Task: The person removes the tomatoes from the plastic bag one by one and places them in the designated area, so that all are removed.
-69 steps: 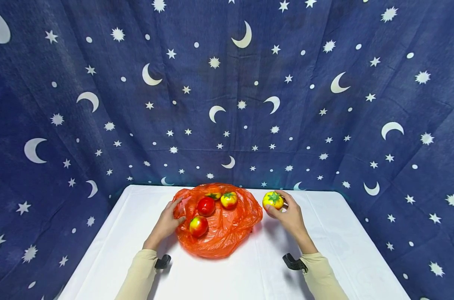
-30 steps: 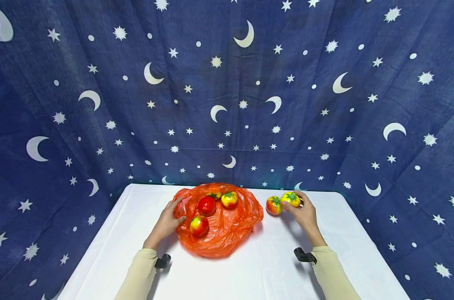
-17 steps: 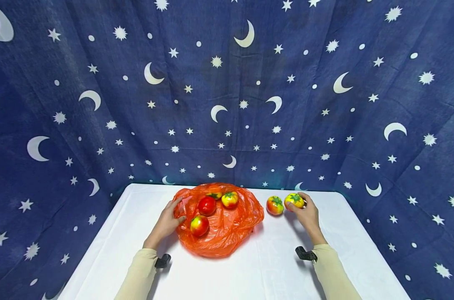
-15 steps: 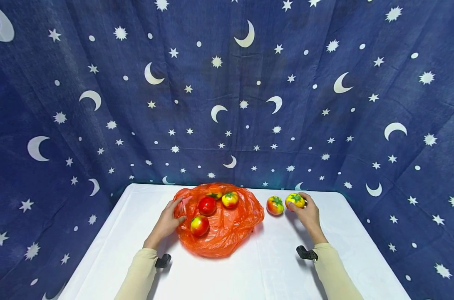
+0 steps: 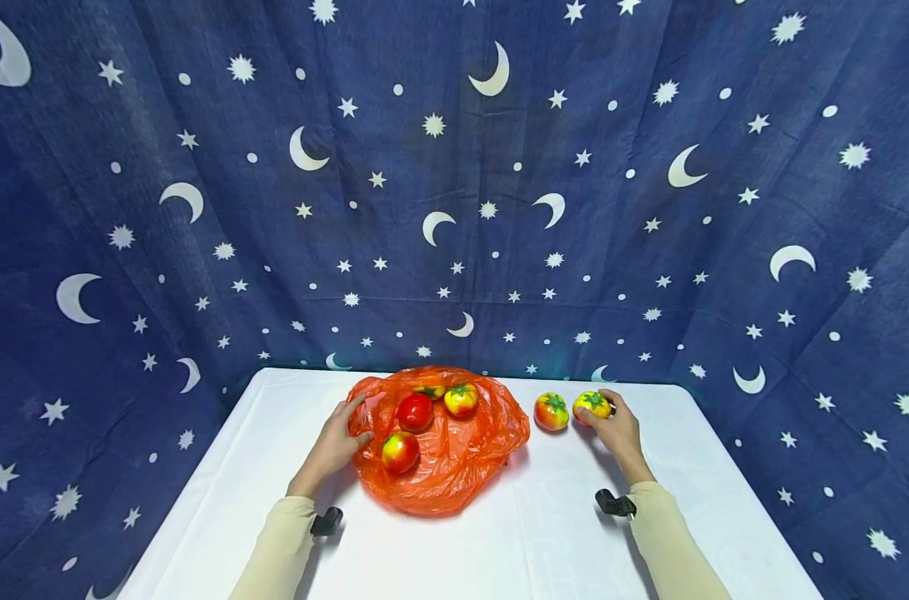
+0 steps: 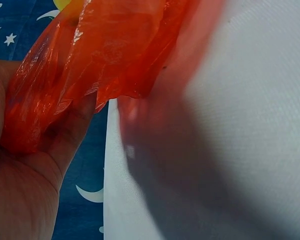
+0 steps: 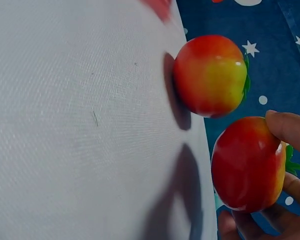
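Note:
My left hand (image 5: pixel 332 437) grips the left rim of a crumpled orange-red plastic bag (image 5: pixel 457 475). In the left wrist view the thin film (image 6: pixel 115 45) bunches between thumb and fingers. Inside the bag's wide mouth lie a red tomato (image 5: pixel 415 412), a red-and-yellow one (image 5: pixel 400 452) and a yellow one with a green calyx (image 5: pixel 461 400). A yellowish piece (image 5: pixel 430 391) is partly covered at the back. My right hand (image 5: pixel 617 431) holds a yellow-and-red tomato (image 5: pixel 591 406), thumb on one side, fingers beneath in the right wrist view. Just left of it, another tomato (image 7: pixel 210 75) rests on the table.
A white cloth covers the table (image 5: pixel 454 558). Right behind its far edge hangs a dark blue curtain (image 5: pixel 499 208) with moons and stars. Each wrist wears a black camera mount (image 5: pixel 613 503).
My right hand has moved right with its tomato, bringing the other tomato on the table into view, then sunk slightly toward the cloth. The left hand and bag have stayed nearly still.

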Available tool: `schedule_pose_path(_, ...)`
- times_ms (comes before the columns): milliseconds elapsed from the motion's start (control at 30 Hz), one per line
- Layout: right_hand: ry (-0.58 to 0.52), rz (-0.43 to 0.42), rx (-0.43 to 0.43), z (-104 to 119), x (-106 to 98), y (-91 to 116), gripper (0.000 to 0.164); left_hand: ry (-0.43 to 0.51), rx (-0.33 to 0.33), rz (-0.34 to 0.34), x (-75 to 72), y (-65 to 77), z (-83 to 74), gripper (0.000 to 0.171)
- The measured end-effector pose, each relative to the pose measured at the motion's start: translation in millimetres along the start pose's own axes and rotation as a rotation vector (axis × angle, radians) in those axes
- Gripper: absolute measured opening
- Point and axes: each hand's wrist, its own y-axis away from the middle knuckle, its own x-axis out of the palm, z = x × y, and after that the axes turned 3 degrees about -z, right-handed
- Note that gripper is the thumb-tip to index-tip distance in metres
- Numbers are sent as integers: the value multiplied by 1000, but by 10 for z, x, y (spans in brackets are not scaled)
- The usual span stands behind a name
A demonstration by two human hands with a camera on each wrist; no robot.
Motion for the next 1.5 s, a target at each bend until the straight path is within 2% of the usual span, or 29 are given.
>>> schedule_pose_path(233,39,0,21,-47,34,-33,68,-8,-15,6,-7,4,0,75)
schedule_pose_path(467,53,0,4,-65,43,-40,66,-8,-21,5,4,5,4,75)
schedule_pose_path(833,41,37,38,-86,103,-26,66,-9,-26,8,-1,26,17,75)
schedule_pose_path(900,48,42,32,-92,113,-22,66,-10,-22,5,0,33,19,75)
schedule_pose_path(1133,41,41,-2,-120,131,-23,68,-24,58,-27,4,47,16,75)
schedule_pose_path(1500,66,39,-1,-45,36,-4,69,-13,40,-31,-1,51,-15,73)
